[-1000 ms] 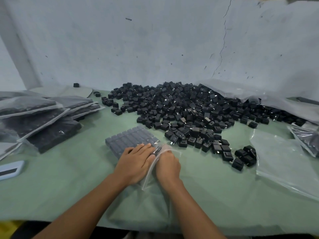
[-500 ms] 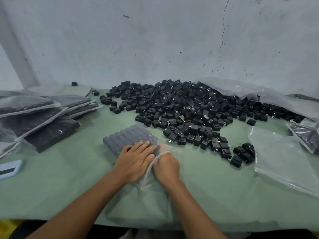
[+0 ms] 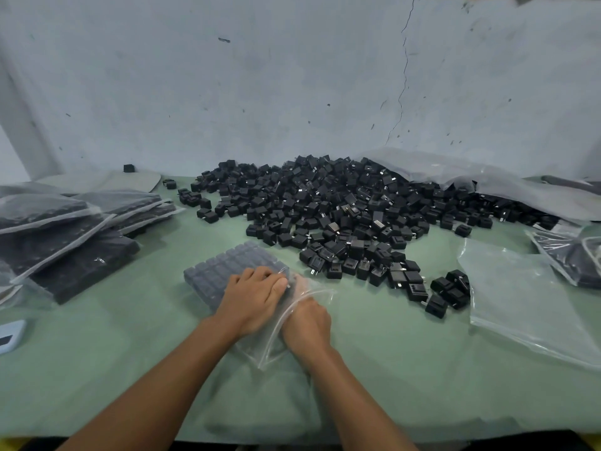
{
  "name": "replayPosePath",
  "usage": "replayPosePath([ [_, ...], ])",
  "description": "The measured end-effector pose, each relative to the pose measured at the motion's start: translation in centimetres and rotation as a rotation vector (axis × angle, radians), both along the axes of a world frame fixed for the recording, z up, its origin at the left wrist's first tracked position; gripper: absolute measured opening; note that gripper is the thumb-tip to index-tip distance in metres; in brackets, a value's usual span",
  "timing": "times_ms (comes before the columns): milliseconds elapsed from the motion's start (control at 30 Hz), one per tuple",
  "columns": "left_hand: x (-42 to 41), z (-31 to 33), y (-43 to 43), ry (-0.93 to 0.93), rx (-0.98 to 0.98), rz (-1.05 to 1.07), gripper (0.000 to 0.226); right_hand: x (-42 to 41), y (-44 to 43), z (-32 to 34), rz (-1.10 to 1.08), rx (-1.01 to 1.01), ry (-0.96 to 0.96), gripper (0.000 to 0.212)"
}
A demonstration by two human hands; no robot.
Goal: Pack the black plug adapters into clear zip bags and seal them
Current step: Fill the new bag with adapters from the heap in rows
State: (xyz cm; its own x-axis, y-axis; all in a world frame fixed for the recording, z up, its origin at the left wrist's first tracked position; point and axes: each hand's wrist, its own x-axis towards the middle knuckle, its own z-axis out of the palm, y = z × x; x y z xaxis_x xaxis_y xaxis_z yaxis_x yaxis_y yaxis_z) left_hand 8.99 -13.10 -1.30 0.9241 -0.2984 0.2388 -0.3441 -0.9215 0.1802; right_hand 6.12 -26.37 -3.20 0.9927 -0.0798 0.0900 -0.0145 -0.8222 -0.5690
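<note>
A clear zip bag (image 3: 224, 270) lies on the green table, filled with neat rows of black plug adapters. My left hand (image 3: 253, 299) rests flat on its near end, fingers straight, pressing on the adapters. My right hand (image 3: 307, 325) reaches into the bag's open mouth. The zip edge (image 3: 294, 320) crosses over that hand, and its fingers are hidden under the plastic and behind my left hand. A big loose pile of black adapters (image 3: 341, 213) spreads across the table behind the bag.
Packed bags (image 3: 65, 236) are stacked at the left. Empty clear zip bags (image 3: 527, 297) lie at the right, with another dark-filled bag (image 3: 572, 258) beyond them. A large plastic sheet (image 3: 487, 187) covers the pile's back right. A light blue device (image 3: 9, 333) sits at the left edge.
Both hands stay on the bag in nearly the same place. The whole scene sits slightly higher in view than a second ago.
</note>
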Motion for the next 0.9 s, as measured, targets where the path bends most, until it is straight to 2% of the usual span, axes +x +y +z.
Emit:
replayPosePath([
  [100,0.2,-0.5,0.1,-0.001,0.009,-0.018,0.052,0.1,-0.2,-0.1,0.026,-0.068,0.005,0.035],
  [333,0.8,-0.8,1.5,0.047,0.078,0.012,0.058,0.2,0.5,-0.4,0.160,-0.139,-0.111,0.032],
  [433,0.6,-1.0,1.6,0.044,0.069,0.018,0.060,-0.1,0.1,-0.2,0.177,-0.056,-0.108,0.031],
  [533,0.6,-1.0,1.5,0.057,0.051,0.025,0.057,-0.7,-1.3,-0.4,0.235,0.092,-0.135,0.016],
  [667,0.5,-0.9,1.5,0.072,0.038,0.030,0.055,-2.8,-5.0,-0.7,0.321,0.251,-0.140,0.010],
  [700,0.5,-0.9,1.6,0.072,0.036,0.031,0.056,-3.3,-6.4,-0.8,0.318,0.249,-0.164,0.015],
  [800,0.5,-0.9,1.6,0.077,0.034,0.030,0.063,-4.4,-11.6,-0.6,0.171,0.171,-0.293,0.021],
  [900,0.5,-1.0,1.6,0.077,0.032,0.025,0.066,-5.1,-17.6,-0.4,-0.091,-0.117,-0.503,0.020],
])
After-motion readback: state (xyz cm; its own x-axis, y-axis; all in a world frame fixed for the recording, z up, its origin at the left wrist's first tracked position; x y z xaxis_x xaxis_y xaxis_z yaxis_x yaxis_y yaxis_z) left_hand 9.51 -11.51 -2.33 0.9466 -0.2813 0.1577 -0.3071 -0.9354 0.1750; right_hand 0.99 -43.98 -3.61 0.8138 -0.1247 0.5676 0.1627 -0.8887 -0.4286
